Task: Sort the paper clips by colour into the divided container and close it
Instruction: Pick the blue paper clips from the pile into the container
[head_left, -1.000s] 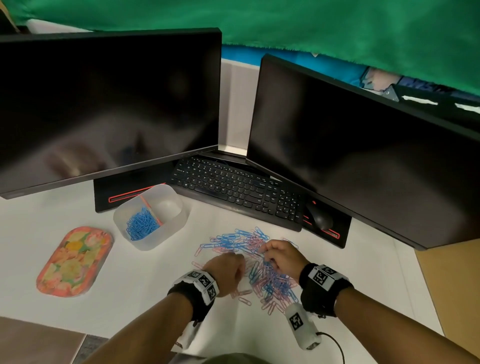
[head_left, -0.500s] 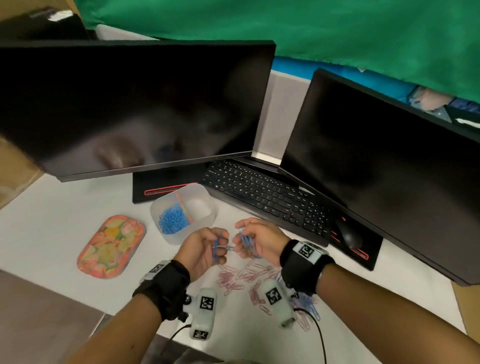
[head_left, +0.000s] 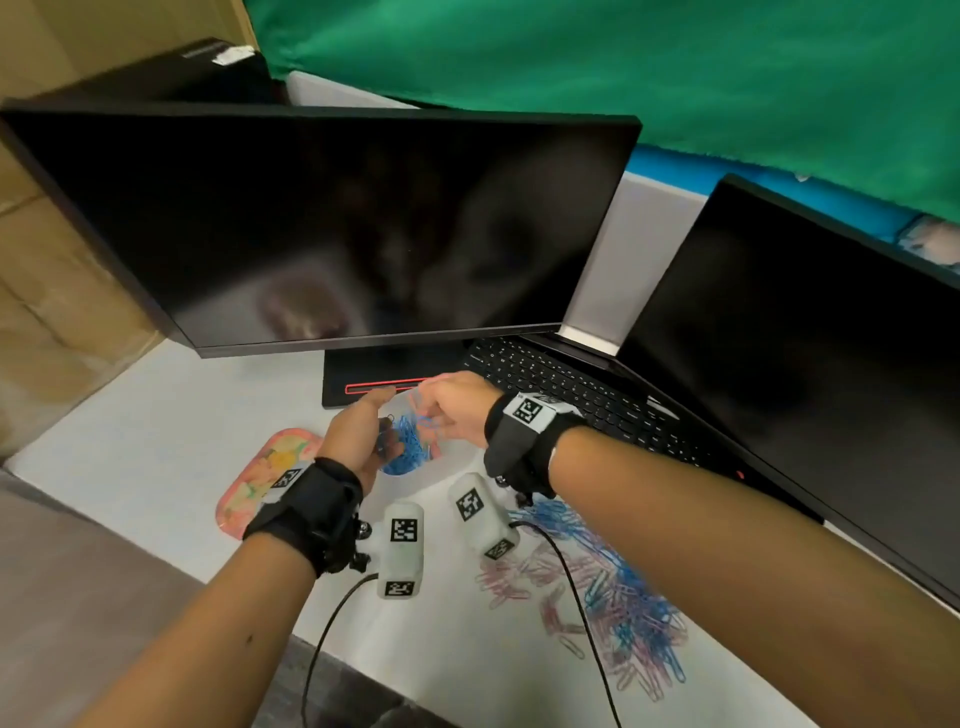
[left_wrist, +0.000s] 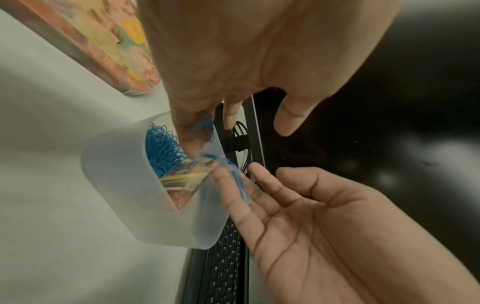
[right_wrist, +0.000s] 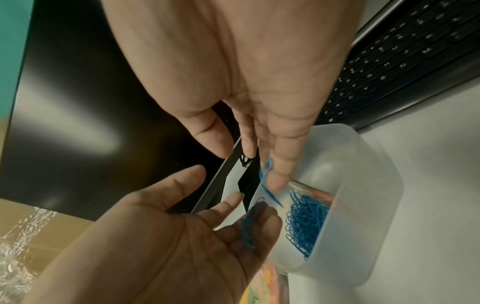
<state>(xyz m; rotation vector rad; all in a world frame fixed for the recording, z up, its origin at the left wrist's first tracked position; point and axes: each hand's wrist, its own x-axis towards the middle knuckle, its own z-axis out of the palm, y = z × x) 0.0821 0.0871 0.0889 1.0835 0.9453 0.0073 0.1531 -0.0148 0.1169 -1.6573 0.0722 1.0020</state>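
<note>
Blue clips going into the box

Both hands are hovering over the box (head_left: 410, 441), left hand (head_left: 363, 436) and right hand (head_left: 457, 410) spread, fingers loose, blue clips (left_wrist: 240, 183) sliding off them. The blue compartment is lying directly below the fingertips; the mixed pile (head_left: 613, 592) is waiting near right on the tabletop (head_left: 156, 441).

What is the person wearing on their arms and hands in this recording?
Both forearms are bare, no sleeves or gloves. Each wrist carries a black strap with a white square-code tag, plus a white cylindrical camera pod bearing black square codes and trailing a thin black cable.
</note>
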